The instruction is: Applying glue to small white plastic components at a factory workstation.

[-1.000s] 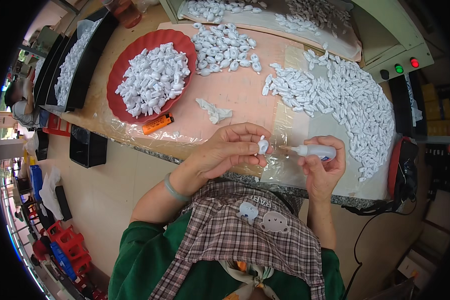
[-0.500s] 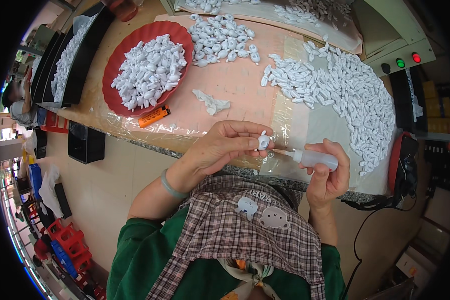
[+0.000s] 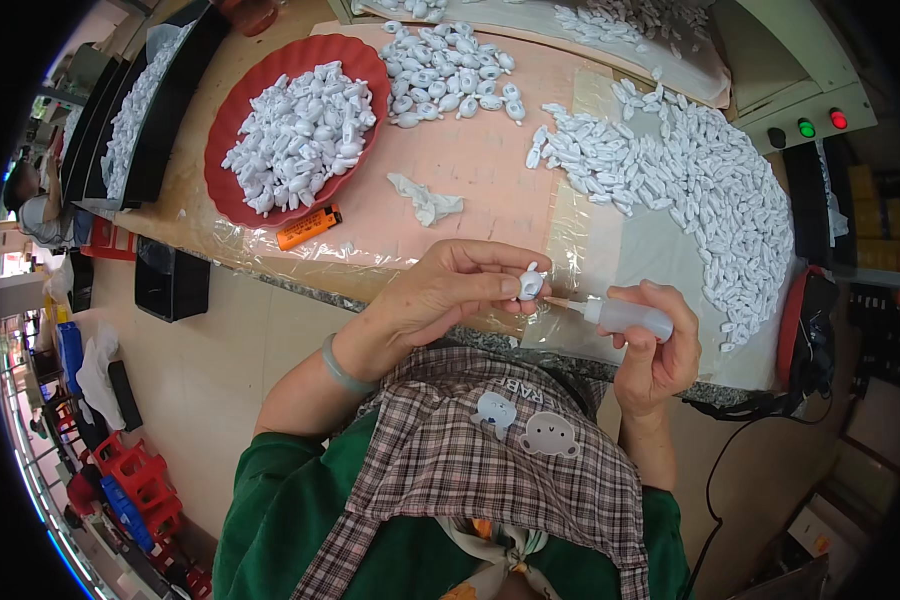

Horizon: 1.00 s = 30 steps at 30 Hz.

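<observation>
White piece near speckled table edge

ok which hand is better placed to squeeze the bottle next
Probably the right hand: it holds the squeeze bottle, with the tip directed toward the small white piece pinched in the left hand.

White piece partly covered by fingers of the left hand; contact with the nozzle tip too small to confirm. Floor of the red bowl hidden under heaped parts. Reddish container cut off by upper edge.
</observation>
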Each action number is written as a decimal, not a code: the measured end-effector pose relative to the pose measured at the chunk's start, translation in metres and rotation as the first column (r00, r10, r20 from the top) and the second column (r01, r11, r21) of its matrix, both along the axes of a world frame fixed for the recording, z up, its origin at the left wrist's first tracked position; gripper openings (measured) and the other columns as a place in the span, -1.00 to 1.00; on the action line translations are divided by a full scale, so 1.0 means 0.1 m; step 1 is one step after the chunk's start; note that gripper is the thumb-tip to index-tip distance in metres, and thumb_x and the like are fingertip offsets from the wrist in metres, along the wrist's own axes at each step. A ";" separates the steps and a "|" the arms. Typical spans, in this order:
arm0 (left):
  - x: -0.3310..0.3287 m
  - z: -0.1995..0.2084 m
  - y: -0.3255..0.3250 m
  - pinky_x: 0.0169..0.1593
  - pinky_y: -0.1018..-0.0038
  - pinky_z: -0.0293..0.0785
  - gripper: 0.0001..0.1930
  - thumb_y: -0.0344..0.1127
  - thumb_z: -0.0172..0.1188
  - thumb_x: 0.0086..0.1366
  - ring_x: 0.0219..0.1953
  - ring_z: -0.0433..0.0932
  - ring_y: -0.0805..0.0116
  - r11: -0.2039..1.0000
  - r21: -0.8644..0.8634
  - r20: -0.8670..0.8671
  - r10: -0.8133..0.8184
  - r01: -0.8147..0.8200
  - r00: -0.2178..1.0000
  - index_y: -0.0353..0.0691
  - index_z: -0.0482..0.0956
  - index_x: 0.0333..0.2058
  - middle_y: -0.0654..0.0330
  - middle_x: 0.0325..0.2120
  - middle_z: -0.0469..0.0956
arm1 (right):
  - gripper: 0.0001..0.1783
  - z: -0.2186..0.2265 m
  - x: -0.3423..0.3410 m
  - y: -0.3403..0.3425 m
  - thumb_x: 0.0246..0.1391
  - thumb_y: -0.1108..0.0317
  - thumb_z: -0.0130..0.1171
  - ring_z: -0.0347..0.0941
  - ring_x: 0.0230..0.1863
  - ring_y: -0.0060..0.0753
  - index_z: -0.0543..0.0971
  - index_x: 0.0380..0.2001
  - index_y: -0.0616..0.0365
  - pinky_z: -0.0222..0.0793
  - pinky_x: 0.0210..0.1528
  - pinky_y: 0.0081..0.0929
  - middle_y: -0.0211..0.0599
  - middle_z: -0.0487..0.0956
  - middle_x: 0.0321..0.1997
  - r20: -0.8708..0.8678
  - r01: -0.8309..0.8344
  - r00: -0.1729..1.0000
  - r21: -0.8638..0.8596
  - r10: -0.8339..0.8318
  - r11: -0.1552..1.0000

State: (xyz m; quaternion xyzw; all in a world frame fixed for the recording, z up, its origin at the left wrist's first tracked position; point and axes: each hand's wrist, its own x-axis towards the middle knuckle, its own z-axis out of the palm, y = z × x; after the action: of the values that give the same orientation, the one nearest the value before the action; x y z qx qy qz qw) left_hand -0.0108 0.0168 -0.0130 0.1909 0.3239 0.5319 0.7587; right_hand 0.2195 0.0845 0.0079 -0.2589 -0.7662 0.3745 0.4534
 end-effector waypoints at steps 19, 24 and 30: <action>0.03 -0.01 -0.02 -0.02 0.37 0.58 -0.65 -0.46 0.17 0.24 -0.13 0.60 0.22 0.995 -0.065 0.087 -0.066 0.072 0.994 -0.42 0.44 -0.01 -0.04 -0.17 0.57 | -0.56 -0.04 0.02 -0.03 0.23 0.14 0.07 0.46 -0.53 -0.45 0.36 -0.01 0.27 0.31 -0.57 -0.66 0.02 0.56 -0.25 -0.016 0.011 1.000 0.053 -0.010 0.999; 0.01 -0.01 -0.02 -0.04 0.42 0.57 -0.68 -0.44 0.18 0.23 -0.17 0.61 0.29 0.995 -0.053 0.128 -0.079 0.086 0.989 -0.38 0.44 -0.04 -0.01 -0.17 0.57 | -0.56 0.01 0.02 -0.05 0.24 0.13 0.05 0.47 -0.51 -0.42 0.37 -0.02 0.30 0.36 -0.52 -0.63 0.03 0.58 -0.27 0.049 0.035 0.998 0.174 -0.044 0.984; 0.03 -0.05 -0.02 -0.03 0.46 0.54 -0.75 -0.45 0.20 0.23 -0.22 0.60 0.39 1.000 -0.030 0.068 0.002 0.000 0.998 -0.32 0.45 -0.12 0.04 -0.22 0.57 | -0.57 0.08 -0.01 -0.05 0.19 0.16 0.12 0.56 -0.38 -0.20 0.40 -0.07 0.32 0.49 -0.40 -0.48 -0.02 0.62 -0.31 0.105 0.037 0.991 0.363 -0.081 0.931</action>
State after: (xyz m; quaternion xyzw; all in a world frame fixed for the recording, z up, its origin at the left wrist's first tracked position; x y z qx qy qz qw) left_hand -0.0075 0.0144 -0.0179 0.1611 0.3059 0.5336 0.7719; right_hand 0.2181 0.0799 0.0159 -0.2160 -0.8392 0.1978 0.4582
